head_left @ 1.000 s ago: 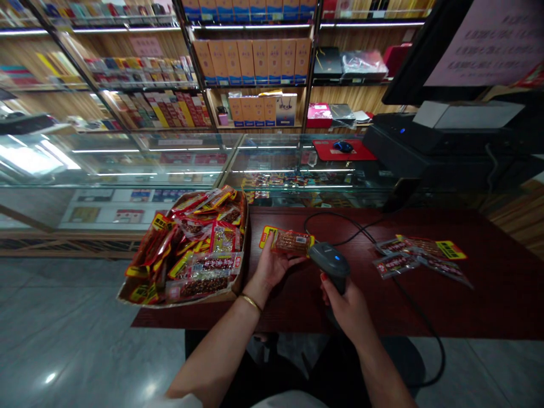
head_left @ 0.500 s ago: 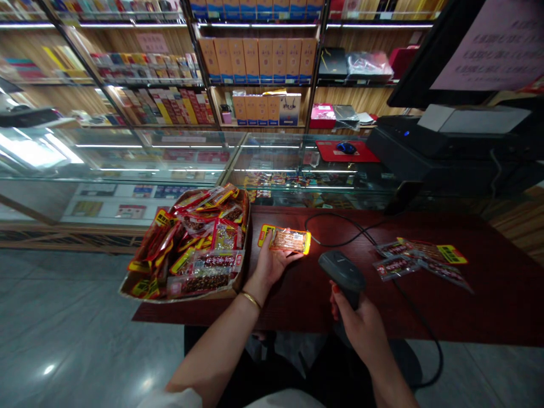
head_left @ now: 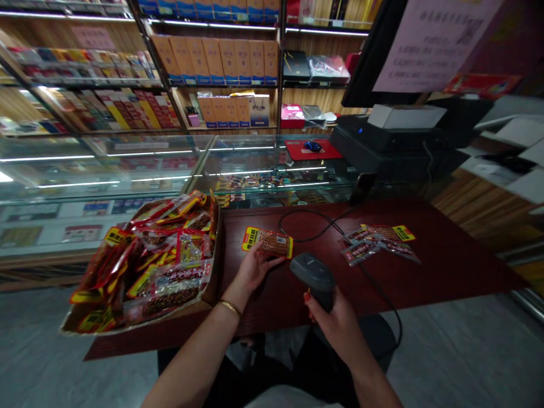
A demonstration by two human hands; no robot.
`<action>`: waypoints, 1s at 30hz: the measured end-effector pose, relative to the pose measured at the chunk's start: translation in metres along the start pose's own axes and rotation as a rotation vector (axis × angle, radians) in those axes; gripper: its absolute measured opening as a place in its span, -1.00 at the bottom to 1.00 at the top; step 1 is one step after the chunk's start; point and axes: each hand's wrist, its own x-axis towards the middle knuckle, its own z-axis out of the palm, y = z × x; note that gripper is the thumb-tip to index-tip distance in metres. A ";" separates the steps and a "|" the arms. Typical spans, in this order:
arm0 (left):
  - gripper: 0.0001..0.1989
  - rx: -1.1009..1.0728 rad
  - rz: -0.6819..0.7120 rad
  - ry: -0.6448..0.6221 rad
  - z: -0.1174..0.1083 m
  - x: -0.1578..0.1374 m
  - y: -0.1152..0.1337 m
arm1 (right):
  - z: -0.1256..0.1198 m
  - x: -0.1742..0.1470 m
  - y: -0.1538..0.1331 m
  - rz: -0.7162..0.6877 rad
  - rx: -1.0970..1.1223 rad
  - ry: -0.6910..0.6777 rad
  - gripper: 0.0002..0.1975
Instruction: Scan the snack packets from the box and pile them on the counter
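My left hand [head_left: 251, 270] grips a snack packet [head_left: 275, 243] by its near edge, just above the dark red table [head_left: 263, 303]. The packet is yellow and red, with a clear window over brown strips. In my right hand [head_left: 335, 326] is a grey barcode scanner [head_left: 313, 276], its head pointing toward the packet. The fingers wrap round its handle. A cardboard box [head_left: 215, 243] full of similar packets stands left of my left hand. Several loose packets [head_left: 374, 242] lie overlapping on the table, right of the scanner.
A black cable [head_left: 312, 212] curls over the table. Behind it runs a glass display counter [head_left: 165, 164] with a red mouse mat [head_left: 295, 150]. A monitor [head_left: 361, 68] and black printer-like machine [head_left: 361, 144] stand at the back right. Shelves with boxes [head_left: 229, 59] line the wall.
The bright scanner light on the packet has gone out. The view has swung to the right, shifting everything leftward. Both hands keep their hold.
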 end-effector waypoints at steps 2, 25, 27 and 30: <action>-0.72 0.063 -0.077 -0.032 0.015 0.009 -0.020 | -0.011 -0.003 0.004 0.004 0.024 -0.002 -0.59; -0.67 0.911 0.477 0.116 0.033 -0.085 0.032 | -0.037 -0.004 0.055 0.103 0.003 -0.035 -0.53; -0.72 1.114 0.733 0.371 0.006 -0.127 0.076 | -0.024 -0.002 0.051 0.100 -0.002 -0.101 -0.52; -0.71 1.463 0.893 0.741 -0.031 -0.169 0.127 | -0.008 -0.001 0.041 0.098 0.011 -0.179 -0.48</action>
